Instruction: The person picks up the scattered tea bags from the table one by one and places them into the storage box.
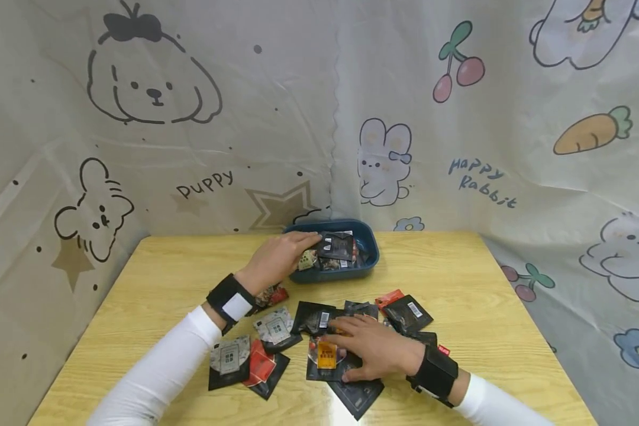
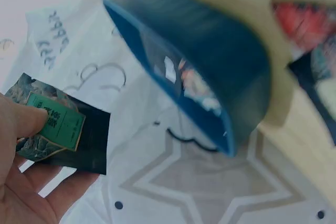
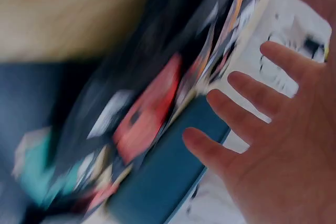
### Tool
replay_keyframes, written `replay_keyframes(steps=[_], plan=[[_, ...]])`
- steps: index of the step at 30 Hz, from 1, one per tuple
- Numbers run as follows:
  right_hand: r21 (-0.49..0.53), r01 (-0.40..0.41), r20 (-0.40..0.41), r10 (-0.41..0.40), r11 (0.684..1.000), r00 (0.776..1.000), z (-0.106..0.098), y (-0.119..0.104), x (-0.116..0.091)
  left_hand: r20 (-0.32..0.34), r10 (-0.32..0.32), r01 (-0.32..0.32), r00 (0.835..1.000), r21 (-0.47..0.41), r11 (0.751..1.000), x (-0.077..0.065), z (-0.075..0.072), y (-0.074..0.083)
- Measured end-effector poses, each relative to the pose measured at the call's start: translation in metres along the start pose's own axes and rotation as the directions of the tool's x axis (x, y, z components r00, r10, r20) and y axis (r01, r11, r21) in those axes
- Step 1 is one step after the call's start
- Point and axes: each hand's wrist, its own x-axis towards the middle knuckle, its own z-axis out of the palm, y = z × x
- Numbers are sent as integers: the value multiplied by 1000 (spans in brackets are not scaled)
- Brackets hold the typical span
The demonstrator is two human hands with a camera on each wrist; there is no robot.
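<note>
Green-labelled packet (image 2: pixel 79 129): left hand (image 1: pixel 277 260) pinches it near the table's (image 1: pixel 431 257) far edge, presumably for control; right hand (image 1: pixel 378 348) spreads over loose packets (image 1: pixel 358 397).

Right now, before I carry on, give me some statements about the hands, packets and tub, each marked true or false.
1. The left hand holds a green-labelled packet. True.
2. Packets lie in the blue tub. True.
3. The right hand is nearer the tub than the left hand. False: the left hand is nearer.
4. The orange-labelled packet is inside the tub. False: it is outside, among those on the table.
</note>
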Motion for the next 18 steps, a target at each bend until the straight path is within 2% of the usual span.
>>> replay_keyframes(steps=[4,7,10,13,18], plan=[[-69,105,81,-99,992,992,9,-11,10,-12,14,-14,1000,14,1000,22,-4,-2],[-94,127,110,-116,987,987,14,-15,13,-24,35,-35,999,10,999,38,-3,0],[-94,125,85,-117,988,990,16,-17,13,-35,38,-38,999,15,999,52,1,-1],[-101,146,56,-141,984,988,16,-19,13,-21,16,-15,1000,14,1000,62,7,-7],[-189,194,10,-195,963,981,19,-22,14,49,-25,24,999,9,1000,72,27,-20]])
